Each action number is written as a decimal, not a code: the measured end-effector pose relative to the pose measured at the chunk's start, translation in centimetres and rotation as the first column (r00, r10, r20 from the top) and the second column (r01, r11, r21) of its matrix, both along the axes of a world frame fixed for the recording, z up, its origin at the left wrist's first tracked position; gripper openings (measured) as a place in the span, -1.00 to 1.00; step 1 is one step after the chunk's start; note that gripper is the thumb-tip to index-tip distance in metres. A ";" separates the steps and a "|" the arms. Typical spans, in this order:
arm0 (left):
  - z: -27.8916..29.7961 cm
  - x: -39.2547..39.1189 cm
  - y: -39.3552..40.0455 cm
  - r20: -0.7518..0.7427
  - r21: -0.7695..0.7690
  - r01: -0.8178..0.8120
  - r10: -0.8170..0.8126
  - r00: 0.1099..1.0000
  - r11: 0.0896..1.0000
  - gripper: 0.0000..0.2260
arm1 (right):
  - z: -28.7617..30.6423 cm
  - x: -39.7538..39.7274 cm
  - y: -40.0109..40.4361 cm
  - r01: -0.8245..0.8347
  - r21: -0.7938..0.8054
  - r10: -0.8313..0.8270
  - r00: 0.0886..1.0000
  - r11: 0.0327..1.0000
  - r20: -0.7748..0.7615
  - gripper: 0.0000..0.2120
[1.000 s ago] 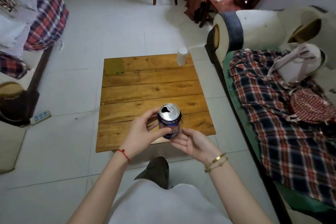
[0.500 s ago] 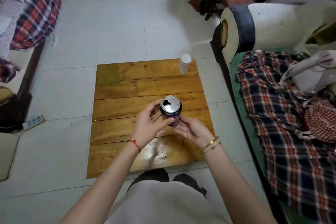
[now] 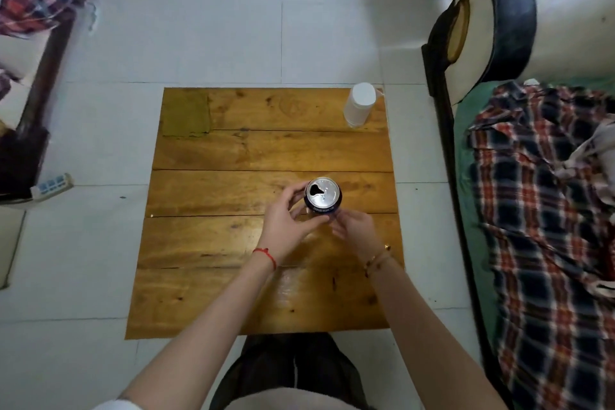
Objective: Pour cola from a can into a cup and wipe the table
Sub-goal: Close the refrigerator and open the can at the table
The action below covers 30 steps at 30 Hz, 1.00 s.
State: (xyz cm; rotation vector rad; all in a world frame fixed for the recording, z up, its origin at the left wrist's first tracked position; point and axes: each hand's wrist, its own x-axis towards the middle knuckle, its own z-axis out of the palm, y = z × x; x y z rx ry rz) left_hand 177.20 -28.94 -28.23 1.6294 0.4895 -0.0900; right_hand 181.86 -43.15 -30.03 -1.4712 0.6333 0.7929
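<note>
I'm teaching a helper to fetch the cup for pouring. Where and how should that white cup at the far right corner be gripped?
Grip the white cup round its side wall, about mid-height, coming from its near or left side across the table. It appears to stand upside down with the closed base on top, so there is no rim to pinch, and it sits close to the table's edge.

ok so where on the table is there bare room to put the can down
The can sits mid-table between the left hand and right hand. Bare wood lies along the left side below the green patch, and across the far planks between that patch and the cup. The far right corner is crowded.
</note>
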 end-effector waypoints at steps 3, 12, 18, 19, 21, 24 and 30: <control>-3.8 1.2 -0.2 -0.041 0.009 -0.006 0.006 0.999 1.000 -0.41 | -4.4 0.9 0.0 -0.098 -0.155 0.106 0.993 0.983 0.046 -0.79; -12.4 2.5 -0.7 -0.079 0.069 -0.011 0.016 0.997 0.998 -0.40 | -13.1 2.1 -0.5 -0.200 -0.522 0.318 0.936 0.829 0.147 -0.80; -14.9 2.5 -1.2 -0.100 0.089 -0.026 0.035 0.994 0.996 -0.39 | -15.4 2.1 -0.8 -0.193 -0.551 0.319 0.937 0.812 0.143 -0.80; -15.2 2.4 -1.3 -0.103 0.093 -0.022 0.031 0.994 0.995 -0.39 | -15.6 2.1 -0.8 -0.190 -0.551 0.317 0.937 0.813 0.145 -0.81; -15.7 2.3 -1.4 -0.109 0.100 -0.009 0.020 0.994 0.995 -0.39 | -15.9 1.9 -0.8 -0.185 -0.549 0.314 0.938 0.815 0.149 -0.82; -16.3 2.0 -1.5 -0.120 0.104 0.001 0.012 0.993 0.995 -0.39 | -16.5 1.6 -0.9 -0.208 -0.541 0.323 0.938 0.815 0.127 -0.80; -16.9 1.3 -1.5 -0.169 0.105 0.019 -0.001 0.986 0.994 -0.42 | -17.3 0.8 -1.0 -0.254 -0.504 0.341 0.936 0.826 0.087 -0.75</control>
